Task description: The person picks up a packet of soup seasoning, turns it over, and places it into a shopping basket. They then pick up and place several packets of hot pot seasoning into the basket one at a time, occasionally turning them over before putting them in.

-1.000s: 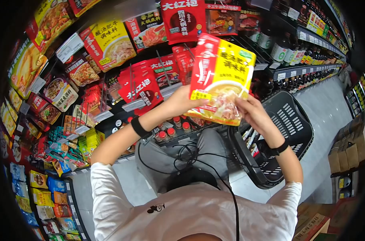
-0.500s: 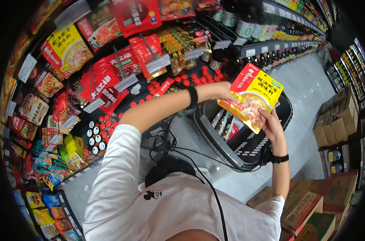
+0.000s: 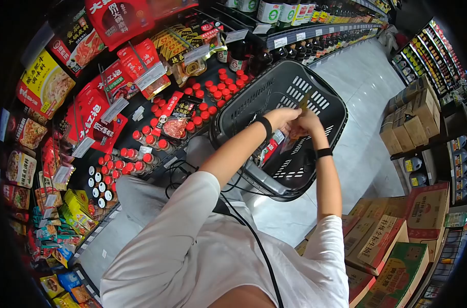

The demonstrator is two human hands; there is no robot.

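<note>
Over the dark grey shopping basket [image 3: 335,105], my left hand [image 3: 284,117] and my right hand [image 3: 309,122] are close together. Both have their fingers closed on the seasoning packet [image 3: 305,102], which is turned nearly edge-on, so its printed front hardly shows. Beneath the hands, several other packets [image 3: 270,149] lie inside the basket near its left side. A black band is on each wrist.
Shelves at the left hold hanging red packets [image 3: 92,115] and red-capped jars [image 3: 166,145]. A black cable [image 3: 259,237] runs down my front. Cardboard boxes [image 3: 373,241] are stacked at the right, with more [image 3: 410,123] farther back.
Both hands have lowered the packet from above the basket's edge to over its inside, and turned it edge-on. The view has shifted, so the basket shows more fully.
</note>
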